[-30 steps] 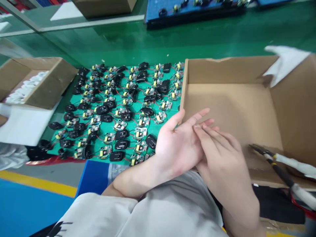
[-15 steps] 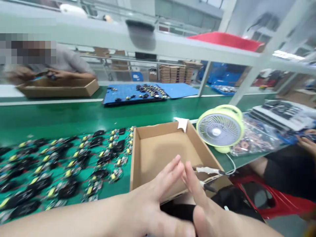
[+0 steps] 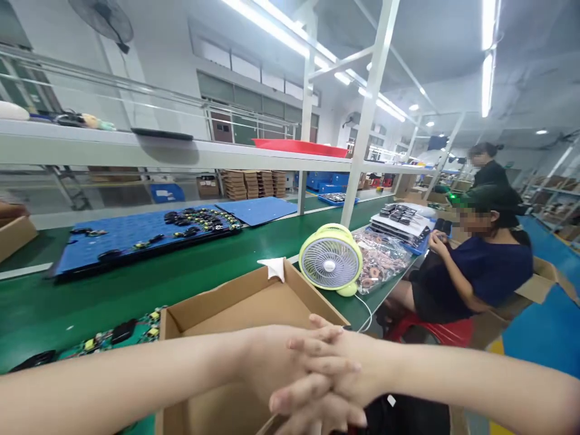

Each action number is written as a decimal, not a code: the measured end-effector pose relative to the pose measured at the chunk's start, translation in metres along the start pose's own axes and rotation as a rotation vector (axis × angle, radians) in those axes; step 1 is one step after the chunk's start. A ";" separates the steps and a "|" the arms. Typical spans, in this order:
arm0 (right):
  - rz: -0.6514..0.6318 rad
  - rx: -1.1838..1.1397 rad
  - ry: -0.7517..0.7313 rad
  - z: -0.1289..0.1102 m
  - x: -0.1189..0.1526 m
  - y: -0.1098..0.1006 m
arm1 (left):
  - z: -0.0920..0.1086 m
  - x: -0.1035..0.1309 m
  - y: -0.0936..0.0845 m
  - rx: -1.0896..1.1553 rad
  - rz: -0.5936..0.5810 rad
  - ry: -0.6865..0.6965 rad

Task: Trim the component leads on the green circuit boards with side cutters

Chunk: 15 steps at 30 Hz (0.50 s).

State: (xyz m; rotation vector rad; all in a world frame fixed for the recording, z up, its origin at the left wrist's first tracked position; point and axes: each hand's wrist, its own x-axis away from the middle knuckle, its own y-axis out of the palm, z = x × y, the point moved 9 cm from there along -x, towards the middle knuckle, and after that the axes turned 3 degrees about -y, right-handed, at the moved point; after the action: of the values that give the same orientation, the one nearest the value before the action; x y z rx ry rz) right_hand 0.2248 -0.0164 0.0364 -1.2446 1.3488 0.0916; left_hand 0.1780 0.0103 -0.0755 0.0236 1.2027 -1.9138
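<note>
My left hand (image 3: 281,362) and my right hand (image 3: 351,362) are clasped, with their fingers interlaced over one another. No object shows between them. Both are above the near right part of an open cardboard box (image 3: 212,311), whose inside looks bare where it shows. A white scrap (image 3: 273,269) hangs over the box's far edge. To the left of the box, small circuit boards with yellow parts (image 3: 89,345) and black pieces lie on the green bench (image 3: 181,272), partly hidden by my left forearm.
A yellow-green fan (image 3: 330,260) stands right of the box, beside a plastic bag of copper-coloured rings (image 3: 378,257). Beyond lies a blue tray (image 3: 122,232) with black parts. A seated person (image 3: 484,266) works at the right. A shelf (image 3: 226,156) crosses above the bench.
My hands have gone from touching at the fingertips to interlaced fingers. The view has swung up and to the right, bringing two people at the right into sight.
</note>
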 end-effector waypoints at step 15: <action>0.758 -0.187 0.919 0.068 0.028 0.084 | -0.049 -0.056 -0.001 0.746 0.345 -0.572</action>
State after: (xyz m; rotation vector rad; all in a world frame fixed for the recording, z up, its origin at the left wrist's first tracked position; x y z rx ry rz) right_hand 0.2224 0.0503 -0.0534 -0.8617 2.6226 0.1897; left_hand 0.1934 0.0826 -0.0772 0.0696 0.0675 -1.7773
